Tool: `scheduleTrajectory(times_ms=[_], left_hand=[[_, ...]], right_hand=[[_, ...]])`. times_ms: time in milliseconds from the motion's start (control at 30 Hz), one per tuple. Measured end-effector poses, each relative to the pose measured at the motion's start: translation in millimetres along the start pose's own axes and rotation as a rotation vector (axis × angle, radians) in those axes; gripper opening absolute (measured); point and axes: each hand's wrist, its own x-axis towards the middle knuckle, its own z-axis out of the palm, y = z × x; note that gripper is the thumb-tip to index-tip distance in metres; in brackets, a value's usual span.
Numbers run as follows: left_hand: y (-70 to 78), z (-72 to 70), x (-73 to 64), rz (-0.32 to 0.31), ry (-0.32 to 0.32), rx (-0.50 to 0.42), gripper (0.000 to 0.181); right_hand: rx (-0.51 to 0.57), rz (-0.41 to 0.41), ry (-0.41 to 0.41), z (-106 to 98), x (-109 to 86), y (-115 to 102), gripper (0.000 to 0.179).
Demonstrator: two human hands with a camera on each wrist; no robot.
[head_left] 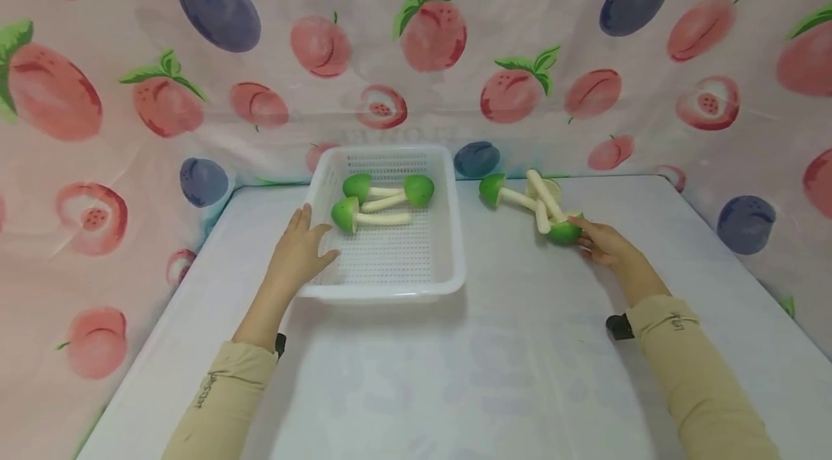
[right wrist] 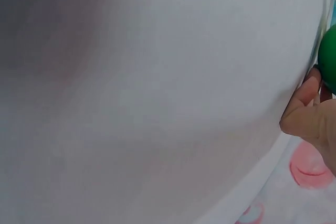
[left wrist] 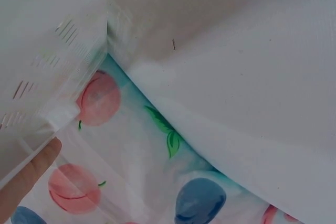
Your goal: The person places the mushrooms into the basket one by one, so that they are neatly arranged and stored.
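My left hand rests at the left rim of a white plastic basket, its fingers fairly straight and spread. A finger lies along the basket's edge in the left wrist view. Three toy mushrooms with green caps and pale stems lie inside, the nearest mushroom with its cap to the left. At the right, my right hand pinches the green cap of another mushroom between thumb and fingers. That cap shows at the edge of the right wrist view.
Beside the held mushroom, a second mushroom lies with its cap leftward, and a pale round piece sits partly behind the stems. A white cloth covers the table. Fruit-print fabric hangs behind and along the sides.
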Motion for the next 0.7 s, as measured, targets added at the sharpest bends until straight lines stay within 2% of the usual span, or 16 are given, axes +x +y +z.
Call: scheduleTrajectory(times_ms=[100, 267, 567, 700], left_hand=[[0.3, -0.1, 0.0, -0.001, -0.003, 0.001, 0.052], [0.6, -0.4, -0.4, -0.004, -0.003, 0.0, 0.052], [3.0, -1.8, 0.4, -0.013, -0.007, -0.005, 0.052], [2.2, -2.5, 0.2, -0.015, -0.009, 0.0, 0.052]], right_hand=[[0.064, 0.009, -0.007, -2, -0.6, 0, 0.081], [0.171, 0.01, -0.043, -8, -3.6, 1, 0.04], [0.277, 0.02, -0.087, -19, -10.0, -6, 0.034], [0.375, -0.004, -0.122, -27, -15.5, -12, 0.013]])
